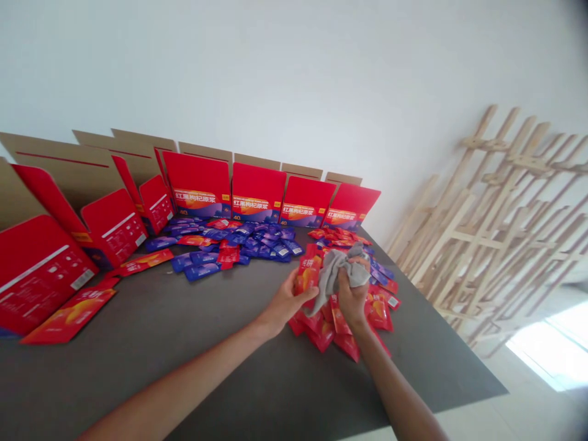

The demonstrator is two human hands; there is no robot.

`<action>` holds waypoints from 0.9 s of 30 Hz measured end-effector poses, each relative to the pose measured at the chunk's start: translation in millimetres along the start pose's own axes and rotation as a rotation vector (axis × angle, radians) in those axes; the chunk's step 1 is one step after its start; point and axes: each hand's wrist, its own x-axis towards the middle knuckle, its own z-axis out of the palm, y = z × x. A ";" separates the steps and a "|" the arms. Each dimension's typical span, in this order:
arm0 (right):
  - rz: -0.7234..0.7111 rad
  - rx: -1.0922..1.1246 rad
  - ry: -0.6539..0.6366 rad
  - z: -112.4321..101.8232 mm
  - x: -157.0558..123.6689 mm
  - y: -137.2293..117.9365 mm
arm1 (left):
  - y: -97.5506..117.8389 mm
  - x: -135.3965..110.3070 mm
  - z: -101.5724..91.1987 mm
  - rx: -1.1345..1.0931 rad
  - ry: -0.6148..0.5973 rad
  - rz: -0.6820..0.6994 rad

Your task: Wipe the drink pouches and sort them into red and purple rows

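Observation:
My left hand [290,301] grips a red pouch [307,274] with an orange fruit print, thumb across its front. Bunched in my right hand [353,293] is a grey cloth [331,269], whose loose end hangs beside the pouch; whether they touch I cannot tell. Both hands are above a heap of red pouches [346,344] on the right part of the dark table. Behind my right hand, more red pouches [342,236] and some purple pouches [380,272] show, partly covered by the hand and cloth.
Open red cartons [258,190] line the table's back and left side, flaps raised. Purple pouches [264,239] mixed with some red ones lie before them. One red pouch [73,313] leans near a left carton. Wooden easels [500,233] stand right of the dark table [220,343].

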 end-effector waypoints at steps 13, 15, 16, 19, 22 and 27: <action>-0.312 -0.162 -0.728 -0.3 -21.1 -5.3 | -4.8 12.6 -8.2 0.184 0.188 0.232; -0.318 -0.192 -0.799 0.5 -23.7 -7.8 | -2.7 11.5 -6.8 0.203 0.207 0.271; -0.322 -0.207 -0.808 0.7 -24.6 -8.4 | -1.3 10.4 -6.2 0.213 0.207 0.287; -0.318 -0.242 -0.665 0.1 -23.0 -11.2 | 4.0 4.0 -2.9 0.248 0.164 0.327; -0.246 -0.242 -0.317 -3.4 -13.1 -19.0 | 10.2 -5.3 3.5 0.292 0.085 0.348; -0.018 -0.201 -0.200 -15.2 6.2 -32.1 | 15.5 -14.0 10.6 0.319 0.032 0.373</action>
